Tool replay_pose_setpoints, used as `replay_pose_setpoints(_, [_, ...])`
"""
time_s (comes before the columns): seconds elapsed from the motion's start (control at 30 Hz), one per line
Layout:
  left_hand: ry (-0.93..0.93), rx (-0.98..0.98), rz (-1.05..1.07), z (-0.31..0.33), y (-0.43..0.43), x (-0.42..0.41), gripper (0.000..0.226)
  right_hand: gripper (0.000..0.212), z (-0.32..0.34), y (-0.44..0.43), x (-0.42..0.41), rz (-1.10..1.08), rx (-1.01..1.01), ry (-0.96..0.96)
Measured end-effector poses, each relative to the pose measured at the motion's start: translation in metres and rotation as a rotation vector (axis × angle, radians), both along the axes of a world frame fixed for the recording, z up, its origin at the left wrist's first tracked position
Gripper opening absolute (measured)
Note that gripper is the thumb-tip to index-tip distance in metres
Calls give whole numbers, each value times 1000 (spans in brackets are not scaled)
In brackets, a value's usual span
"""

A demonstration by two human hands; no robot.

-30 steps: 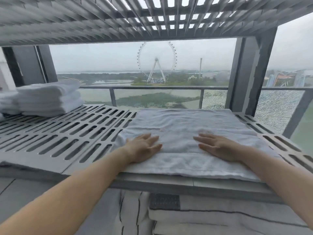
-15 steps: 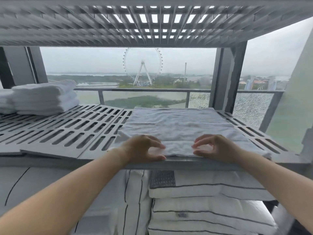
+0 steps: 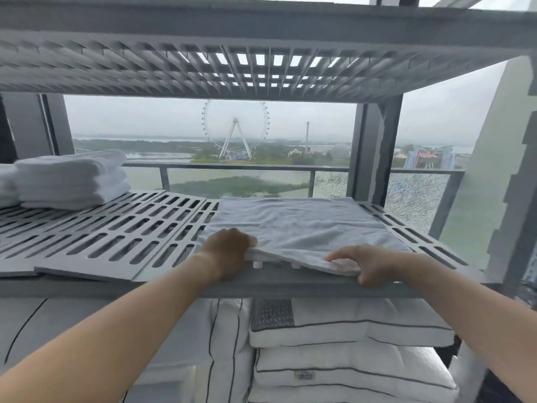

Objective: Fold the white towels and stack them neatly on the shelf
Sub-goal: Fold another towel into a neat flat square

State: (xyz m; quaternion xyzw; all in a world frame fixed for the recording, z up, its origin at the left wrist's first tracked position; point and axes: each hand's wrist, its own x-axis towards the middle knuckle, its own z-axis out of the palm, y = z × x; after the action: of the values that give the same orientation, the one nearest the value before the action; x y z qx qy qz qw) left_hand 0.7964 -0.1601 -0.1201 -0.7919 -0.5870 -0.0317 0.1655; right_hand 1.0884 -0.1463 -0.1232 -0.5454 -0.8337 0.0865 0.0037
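Note:
A white towel (image 3: pixel 299 225) lies flat on the right half of the grey slotted shelf (image 3: pixel 116 239). My left hand (image 3: pixel 229 254) grips the towel's near edge at its left corner, fingers curled under the cloth. My right hand (image 3: pixel 363 266) pinches the same near edge further right, thumb below and fingers on top. The near edge is lifted slightly off the shelf between the two hands. A stack of folded white towels (image 3: pixel 72 178) sits at the back left of the shelf.
Another slotted shelf (image 3: pixel 261 62) hangs close overhead. A grey upright post (image 3: pixel 374 146) stands at the back right. Below the shelf lie stacked white pillows (image 3: pixel 348 359) with dark piping. Behind is a window with a railing.
My hands went from lying flat on the towel to curling at its near edge, and now they hold that edge lifted. The view has tilted upward.

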Motion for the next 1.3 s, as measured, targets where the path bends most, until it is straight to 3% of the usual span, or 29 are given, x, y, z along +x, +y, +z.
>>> replay_pose_setpoints(0.13, [-106, 160, -54, 1, 4, -8, 20, 79, 4, -1, 1, 37, 102, -168])
replay_pose_setpoints(0.3, [-130, 357, -46, 5, 12, -12, 17, 35, -4, 6, 3, 67, 463, -272])
replay_pose_setpoints(0.4, [-120, 407, -12, 8, 20, -18, 17, 29, 2, 17, 10, -71, 670, -139])
replay_pose_setpoints(0.7, [-103, 482, 100, 29, 77, -22, 25, 34, 54, 87, 5, -149, 869, -42])
replay_pose_setpoints(0.97, [-57, 256, 292, 21, 155, -13, 26, 27, 25, 192, 4, 49, 613, -149])
replay_pose_setpoints(1.17, [-3, 240, 373, 9, 204, -15, 26, 26, 6, 251, 7, 75, 476, -18])
replay_pose_setpoints(1.3, [48, -2, 440, -3, 228, -18, 34, 21, -4, 276, 15, 14, 294, 127])
